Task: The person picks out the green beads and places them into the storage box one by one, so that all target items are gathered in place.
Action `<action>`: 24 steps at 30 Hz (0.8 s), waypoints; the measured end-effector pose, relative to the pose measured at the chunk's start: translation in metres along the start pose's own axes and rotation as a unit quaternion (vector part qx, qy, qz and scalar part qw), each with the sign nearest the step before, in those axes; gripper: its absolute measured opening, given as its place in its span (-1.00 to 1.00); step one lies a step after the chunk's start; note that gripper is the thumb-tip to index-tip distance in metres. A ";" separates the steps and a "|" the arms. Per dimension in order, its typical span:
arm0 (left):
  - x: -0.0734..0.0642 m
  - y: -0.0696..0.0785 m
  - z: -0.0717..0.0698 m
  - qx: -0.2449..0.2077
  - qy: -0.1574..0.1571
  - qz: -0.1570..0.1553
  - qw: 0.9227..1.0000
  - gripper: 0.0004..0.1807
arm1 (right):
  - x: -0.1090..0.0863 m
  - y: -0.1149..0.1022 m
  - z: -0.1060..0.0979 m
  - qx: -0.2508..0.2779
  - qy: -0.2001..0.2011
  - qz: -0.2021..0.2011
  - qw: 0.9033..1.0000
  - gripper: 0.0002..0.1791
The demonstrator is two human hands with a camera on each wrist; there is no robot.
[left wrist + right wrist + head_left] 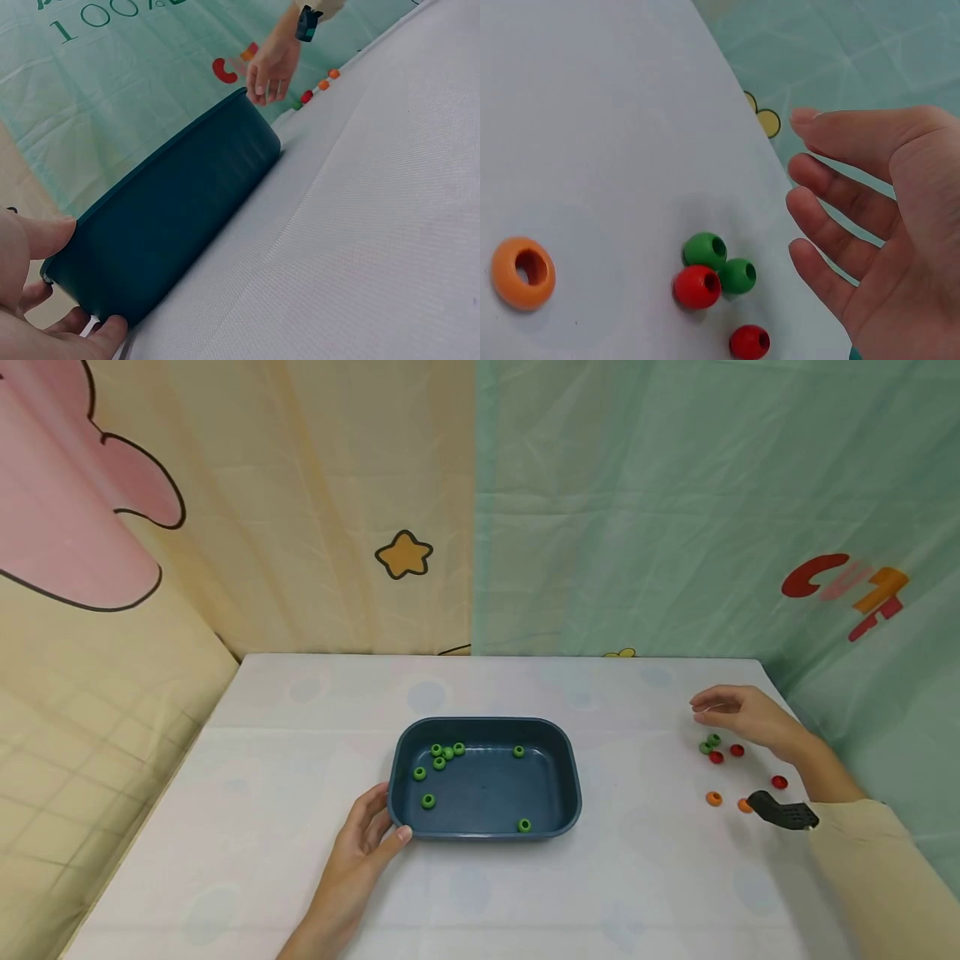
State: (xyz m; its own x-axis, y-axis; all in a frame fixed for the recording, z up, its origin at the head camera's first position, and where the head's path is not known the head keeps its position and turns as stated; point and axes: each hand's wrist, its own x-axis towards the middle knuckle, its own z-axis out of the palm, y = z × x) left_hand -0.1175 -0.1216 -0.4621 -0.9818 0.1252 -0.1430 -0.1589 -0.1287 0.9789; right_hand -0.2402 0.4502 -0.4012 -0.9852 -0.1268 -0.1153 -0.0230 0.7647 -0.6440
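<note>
A dark blue plastic tray (480,837) sits mid-table with several green beads (428,801) scattered inside. My left hand (360,852) holds its near left corner, thumb at the rim and the other fingers along the outer wall. In the left wrist view, fingertips (112,330) reach low on the tray's side. My right hand (742,717) hovers at the table's right, its fingers loosely bent and nothing between them. Just below it lie two green beads (705,250), touching a red bead (697,286); another red bead (750,342) is close by.
Farther right on the white-covered table (300,793) lie a third red bead (779,782) and two orange beads (714,798), one partly behind the right wrist's black strap mount (783,812). Printed curtains (637,510) hang behind the table's back edge.
</note>
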 end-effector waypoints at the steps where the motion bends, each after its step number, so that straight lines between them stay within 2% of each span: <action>1: 0.000 0.000 0.000 0.000 0.000 0.000 1.000 -0.24 | -0.001 0.004 -0.001 0.001 0.001 0.000 1.000 -0.49; 8: 0.000 -0.001 -0.001 -0.001 0.000 0.002 1.000 -0.24 | -0.010 0.032 -0.004 0.037 -0.001 0.030 0.999 -0.43; 12: 0.000 -0.001 0.000 -0.001 -0.003 0.003 1.000 -0.24 | -0.016 0.049 -0.002 0.063 -0.027 0.056 0.996 -0.40; 15: 0.000 -0.002 0.000 0.000 -0.004 0.004 1.000 -0.24 | -0.018 0.055 0.000 0.072 -0.044 0.053 0.995 -0.41; 20: 0.000 -0.001 -0.001 0.002 -0.001 0.005 1.000 -0.24 | -0.015 0.056 0.005 0.052 -0.040 0.036 0.997 -0.46; 24: 0.000 -0.001 -0.001 0.003 -0.001 0.002 1.000 -0.24 | -0.012 0.058 0.007 0.013 -0.035 0.034 0.999 -0.53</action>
State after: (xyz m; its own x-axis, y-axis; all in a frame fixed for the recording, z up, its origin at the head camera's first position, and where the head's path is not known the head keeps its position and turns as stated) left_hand -0.1174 -0.1225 -0.4631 -0.9822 0.1263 -0.1392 -0.1547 -0.1231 0.9803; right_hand -0.2289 0.4913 -0.4427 -0.9698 -0.1201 -0.2122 0.0489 0.7568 -0.6518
